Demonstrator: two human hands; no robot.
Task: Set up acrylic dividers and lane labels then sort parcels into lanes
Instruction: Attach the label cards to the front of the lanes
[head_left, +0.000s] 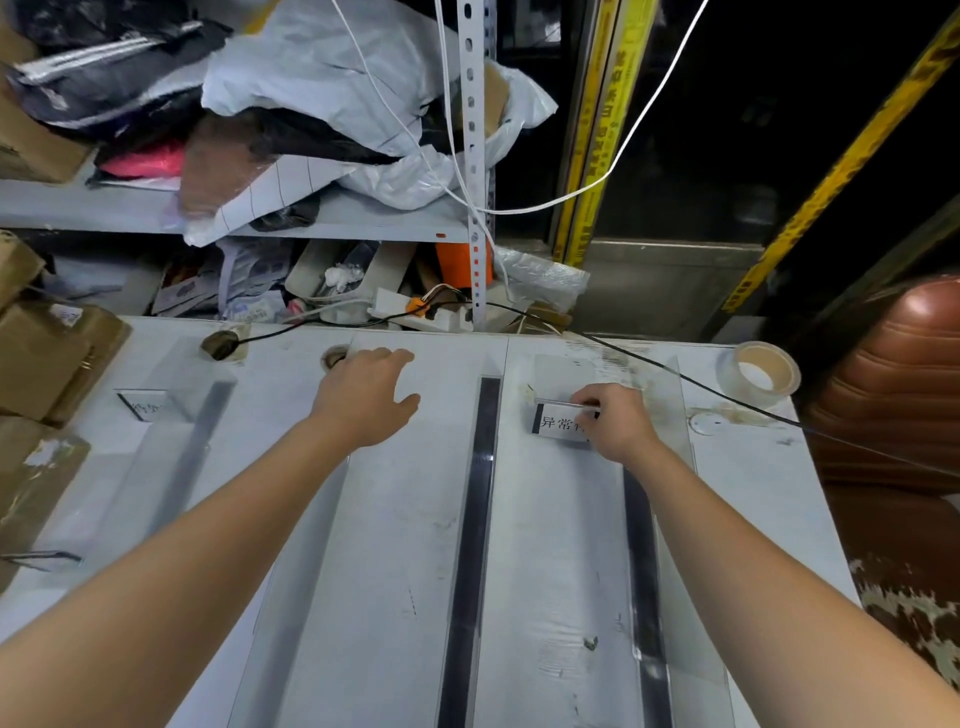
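Observation:
Clear acrylic dividers with dark base strips stand lengthwise on the white table (395, 545); one divider (480, 499) runs down the middle, another (641, 561) to its right, a third (200, 431) at the left. My right hand (615, 423) pinches the top edge of a clear label stand with black characters (558, 423), which sits between the middle and right dividers. My left hand (363, 397) hovers with relaxed fingers over the far middle of the table, holding nothing. A second label stand (145, 408) sits at the far left.
A roll of clear tape (758, 371) lies at the table's far right corner. A black cable (675, 371) crosses the far edge. Cardboard boxes (47, 358) crowd the left. A shelf with bags (322, 114) and a power strip (421, 312) stand behind. A brown padded seat (893, 384) is at the right.

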